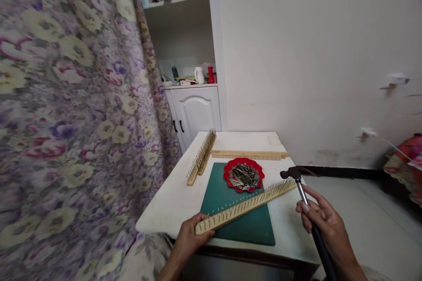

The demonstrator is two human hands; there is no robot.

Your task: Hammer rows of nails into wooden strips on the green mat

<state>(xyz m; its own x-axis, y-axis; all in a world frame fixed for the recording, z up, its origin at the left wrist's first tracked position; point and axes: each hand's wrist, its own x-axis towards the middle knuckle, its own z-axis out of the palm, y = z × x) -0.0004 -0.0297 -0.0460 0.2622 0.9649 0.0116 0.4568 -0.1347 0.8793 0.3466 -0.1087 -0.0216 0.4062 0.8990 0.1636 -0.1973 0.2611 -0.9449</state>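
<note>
My left hand [190, 238] grips the near end of a long wooden strip [245, 206] studded with a row of nails, which lies slantwise across a green cutting mat [240, 224]. My right hand [325, 221] is closed round the handle of a hammer [298, 180], whose dark head hovers just above the strip's far right end. Behind the strip, a red scalloped dish [244, 175] holds a heap of loose nails.
The small white table [171, 202] also carries a second nailed strip [201, 157] standing at the left and a plain wooden strip [249, 154] at the back. A flowered curtain [66, 118] hangs close on the left. White cupboard [194, 112] and wall stand behind.
</note>
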